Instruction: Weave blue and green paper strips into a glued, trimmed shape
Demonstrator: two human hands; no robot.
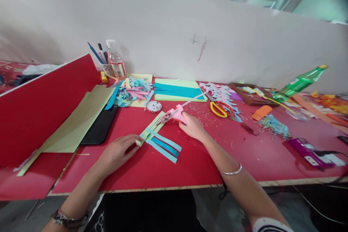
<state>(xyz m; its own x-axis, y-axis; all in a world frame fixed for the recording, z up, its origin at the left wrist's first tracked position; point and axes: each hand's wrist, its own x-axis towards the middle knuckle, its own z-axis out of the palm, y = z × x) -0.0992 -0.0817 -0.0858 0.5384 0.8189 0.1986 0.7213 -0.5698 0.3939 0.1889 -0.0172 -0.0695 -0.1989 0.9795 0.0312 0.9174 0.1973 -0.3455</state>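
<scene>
My right hand (191, 127) is wrapped round the handle of a pink hot glue gun (174, 114), with a long glue stick (195, 98) poking out of its back. The gun's nozzle points down and left over a pale yellow-green paper strip (156, 122). At the near end of that strip, my left hand (121, 152) pinches the folded tip between thumb and fingers. Light blue paper strips (164, 152) and a darker teal one (165, 146) lie across the yellow-green strip and fan out to the right on the red table.
Behind the work lie a round tin (153, 107), a heap of paper cuttings (134, 90), teal strips on paper sheets (176, 90) and yellow-handled scissors (218, 110). A purple power strip (310, 152) and a green bottle (301, 81) are rightward. A red board (49, 105) stands at left.
</scene>
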